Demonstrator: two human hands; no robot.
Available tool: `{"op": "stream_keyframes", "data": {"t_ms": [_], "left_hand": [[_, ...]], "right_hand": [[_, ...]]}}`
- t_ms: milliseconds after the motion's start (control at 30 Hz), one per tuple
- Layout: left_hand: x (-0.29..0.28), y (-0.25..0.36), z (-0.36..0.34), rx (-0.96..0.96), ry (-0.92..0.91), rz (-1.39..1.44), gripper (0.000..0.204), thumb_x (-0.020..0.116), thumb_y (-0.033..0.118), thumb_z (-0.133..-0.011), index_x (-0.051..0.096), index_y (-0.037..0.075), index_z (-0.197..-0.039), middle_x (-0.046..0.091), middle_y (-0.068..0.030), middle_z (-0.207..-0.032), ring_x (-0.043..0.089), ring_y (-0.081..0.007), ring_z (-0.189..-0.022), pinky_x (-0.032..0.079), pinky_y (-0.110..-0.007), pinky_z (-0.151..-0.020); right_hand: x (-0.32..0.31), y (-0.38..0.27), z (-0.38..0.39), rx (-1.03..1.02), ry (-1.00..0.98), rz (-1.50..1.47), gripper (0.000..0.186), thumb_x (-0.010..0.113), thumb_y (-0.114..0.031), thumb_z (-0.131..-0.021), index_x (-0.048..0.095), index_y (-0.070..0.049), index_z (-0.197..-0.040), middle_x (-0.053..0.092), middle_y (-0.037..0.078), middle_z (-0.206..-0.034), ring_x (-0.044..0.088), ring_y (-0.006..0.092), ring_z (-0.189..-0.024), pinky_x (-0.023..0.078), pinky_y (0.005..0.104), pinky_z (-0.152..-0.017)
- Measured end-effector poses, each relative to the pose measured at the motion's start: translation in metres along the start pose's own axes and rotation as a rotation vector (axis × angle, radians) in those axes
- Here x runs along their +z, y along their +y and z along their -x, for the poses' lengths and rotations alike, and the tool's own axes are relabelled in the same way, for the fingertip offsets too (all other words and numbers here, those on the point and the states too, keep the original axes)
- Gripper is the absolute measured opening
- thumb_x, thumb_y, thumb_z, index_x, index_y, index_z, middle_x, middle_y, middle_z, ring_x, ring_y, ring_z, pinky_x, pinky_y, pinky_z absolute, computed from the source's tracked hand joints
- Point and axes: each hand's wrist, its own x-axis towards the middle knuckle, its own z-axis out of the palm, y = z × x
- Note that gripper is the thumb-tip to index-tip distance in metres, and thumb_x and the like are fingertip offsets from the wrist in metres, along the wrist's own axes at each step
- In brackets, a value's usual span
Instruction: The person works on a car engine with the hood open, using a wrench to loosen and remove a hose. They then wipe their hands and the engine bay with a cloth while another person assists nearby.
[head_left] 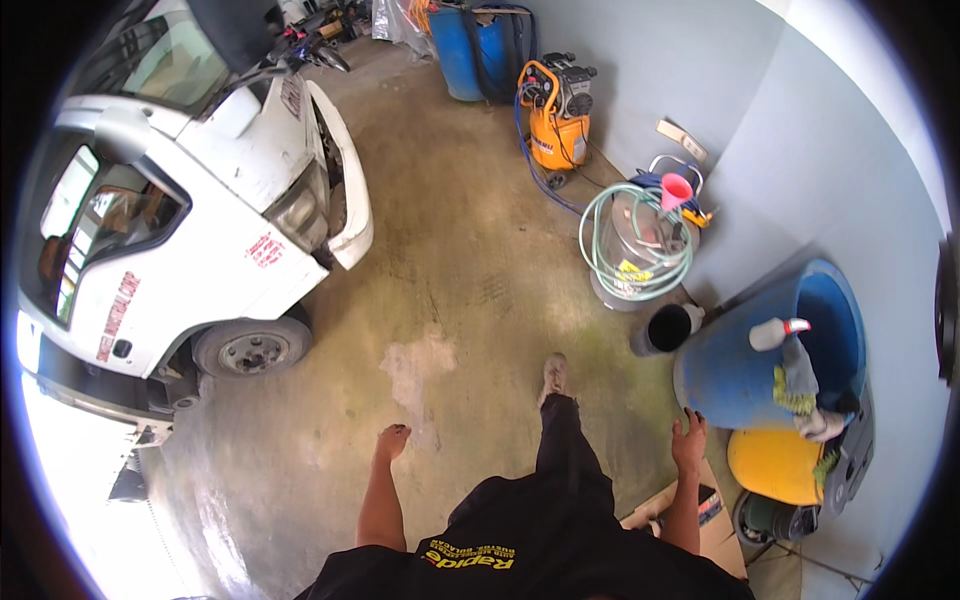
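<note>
My left hand [393, 441] hangs over the concrete floor, its fingers curled inward. Nothing shows in it, though the fingertips look dark. On the other side, my right hand [688, 441] is open with fingers apart and holds nothing. It is nearest to a big blue barrel [715, 375], which lies tilted against the wall, but a gap seems to separate them. A spray bottle [775, 333] with a red and white top and gloves [822, 425] rest at the barrel's rim. Below my right forearm is a cardboard box [718, 540]. My shoe [554, 375] is stepped forward.
A white truck [220, 220] with a loose front bumper stands at left. Along the right wall are an orange air compressor [560, 135], a drum with a coiled green hose [640, 245], a black bucket [664, 330] and a yellow container [770, 466]. Another blue barrel [468, 55] stands far back.
</note>
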Motion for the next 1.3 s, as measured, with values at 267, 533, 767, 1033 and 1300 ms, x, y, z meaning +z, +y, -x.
{"op": "stream_keyframes", "data": {"t_ms": [267,533,767,1033,1300], "left_hand": [[-0.083,0.083,-0.139,-0.128,-0.011,0.043,0.053,0.059,0.045,-0.096,0.069,0.003,-0.126,0.070,-0.0213,-0.125,0.064,-0.0358,-0.122,0.050,-0.044,-0.103],[-0.136,0.117,-0.225,-0.403,0.151,0.338,0.043,0.059,0.038,-0.096,0.071,-0.002,-0.106,0.073,-0.0138,-0.093,0.069,-0.0235,-0.084,0.054,-0.037,-0.075],[-0.130,0.168,-0.333,-0.366,0.008,0.123,0.040,0.057,0.041,-0.091,0.072,0.004,-0.096,0.073,-0.0201,-0.089,0.070,-0.0350,-0.087,0.052,-0.048,-0.077],[-0.249,0.281,-0.525,0.091,0.105,-0.052,0.030,0.062,0.035,-0.095,0.065,0.006,-0.103,0.072,-0.0160,-0.094,0.070,-0.0339,-0.086,0.056,-0.045,-0.072],[-0.419,0.413,-0.747,-0.510,0.528,0.688,0.043,0.057,0.037,-0.100,0.069,-0.005,-0.106,0.068,-0.0111,-0.084,0.063,-0.0204,-0.078,0.051,-0.037,-0.076]], "right_hand": [[0.098,-0.124,-0.256,0.068,-0.062,-0.149,0.040,0.068,-0.020,-0.092,0.065,0.000,-0.126,0.068,0.025,-0.119,0.062,0.0440,-0.113,0.048,0.0493,-0.098],[0.213,-0.423,-0.572,-0.354,-0.195,-0.379,0.043,0.068,-0.031,-0.093,0.066,-0.002,-0.124,0.070,0.024,-0.114,0.065,0.0426,-0.109,0.051,0.0462,-0.094],[0.297,-0.712,-0.801,-0.486,-0.171,-0.628,0.039,0.068,-0.032,-0.095,0.067,0.000,-0.119,0.073,0.021,-0.099,0.071,0.0327,-0.097,0.053,0.0383,-0.082],[0.318,-0.948,-1.051,-0.494,-0.098,-0.743,0.036,0.068,-0.030,-0.097,0.070,-0.001,-0.119,0.072,0.014,-0.089,0.069,0.0236,-0.083,0.052,0.0337,-0.078],[0.335,-1.086,-1.359,-0.595,0.021,-0.625,0.041,0.067,-0.035,-0.097,0.070,-0.001,-0.120,0.074,0.019,-0.102,0.071,0.0322,-0.100,0.052,0.0376,-0.090]]}}
